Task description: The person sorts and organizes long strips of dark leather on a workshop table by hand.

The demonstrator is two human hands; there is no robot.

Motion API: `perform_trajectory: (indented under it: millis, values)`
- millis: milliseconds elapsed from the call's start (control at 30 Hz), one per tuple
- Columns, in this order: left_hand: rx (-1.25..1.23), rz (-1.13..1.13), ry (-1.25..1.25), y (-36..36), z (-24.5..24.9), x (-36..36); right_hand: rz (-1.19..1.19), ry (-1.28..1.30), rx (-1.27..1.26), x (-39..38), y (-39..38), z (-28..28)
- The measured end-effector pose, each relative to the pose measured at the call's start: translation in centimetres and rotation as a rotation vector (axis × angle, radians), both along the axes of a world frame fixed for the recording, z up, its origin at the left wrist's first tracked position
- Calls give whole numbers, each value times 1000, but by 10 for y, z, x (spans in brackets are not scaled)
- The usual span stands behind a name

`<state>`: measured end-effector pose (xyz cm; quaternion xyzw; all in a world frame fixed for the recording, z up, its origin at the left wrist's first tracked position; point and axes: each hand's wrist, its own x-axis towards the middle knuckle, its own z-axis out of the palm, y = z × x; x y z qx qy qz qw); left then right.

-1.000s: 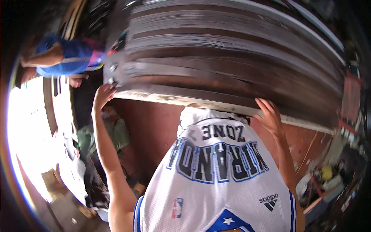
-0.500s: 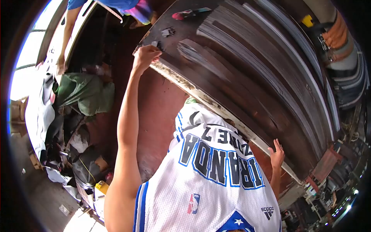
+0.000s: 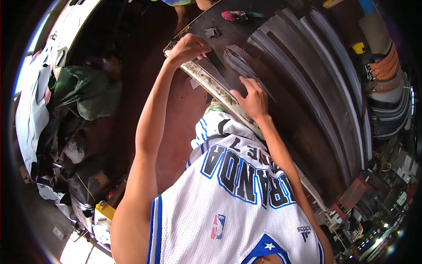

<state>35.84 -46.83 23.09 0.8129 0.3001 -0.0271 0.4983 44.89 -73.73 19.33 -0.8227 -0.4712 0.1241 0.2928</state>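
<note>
Indoors, left hand point(image 3: 190, 48) at dark table point(image 3: 295, 115) (edge point(image 3: 207, 82) scuffed); floor point(image 3: 178, 127) reddish.

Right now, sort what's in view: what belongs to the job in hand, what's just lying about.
Seemingly in the job:
left hand, at a dark strip along the table edge
right hand, by that edge
long strips laid on the table

Apparently just lying about:
green cloth
orange bundle
small yellow object
red-tipped object on the table

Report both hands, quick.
Left hand: fingers curled by the dark table's worn white edge; whether its grip holds anything cannot be told.
Right hand: open, no object visible in its grip.
</note>
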Motion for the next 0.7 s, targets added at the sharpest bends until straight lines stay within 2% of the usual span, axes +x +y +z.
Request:
perform_trajectory:
  millis: [200, 367, 700]
  values:
    - [-33, 23, 28, -10, -39, -5, 73, -17, -71, -1, -10, -11]
    - [-14, 1, 70, -15, -59, -11, 13, -38, -49, -5, -23, -7]
    - [82, -64, 58, -23, -62, -11, 6, -103, -31, -7, -38, -12]
